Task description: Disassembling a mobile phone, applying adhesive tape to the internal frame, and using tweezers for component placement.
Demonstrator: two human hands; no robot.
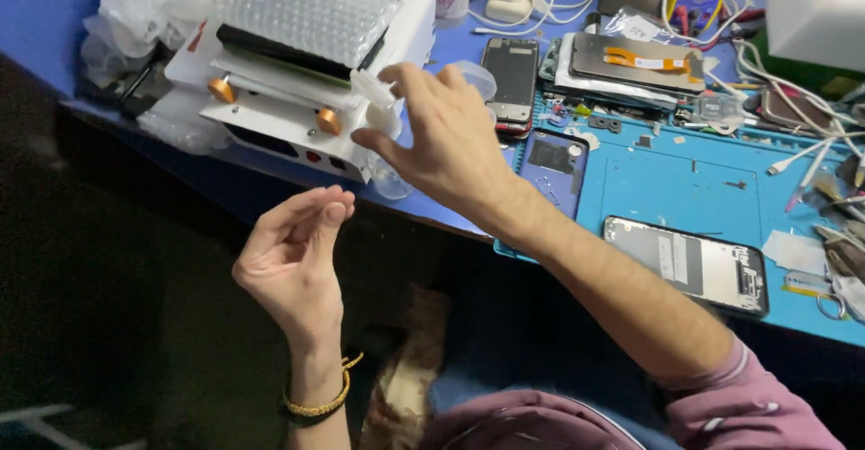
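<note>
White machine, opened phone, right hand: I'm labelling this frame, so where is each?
white machine (270,112): head view, front panel.
opened phone (687,263): head view, exposed back.
right hand (441,135): head view, back of hand.

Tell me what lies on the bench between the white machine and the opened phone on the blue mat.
In the head view, between the white machine and the opened phone lies a dark blue phone back cover; the right hand hovers above that stretch.
</note>
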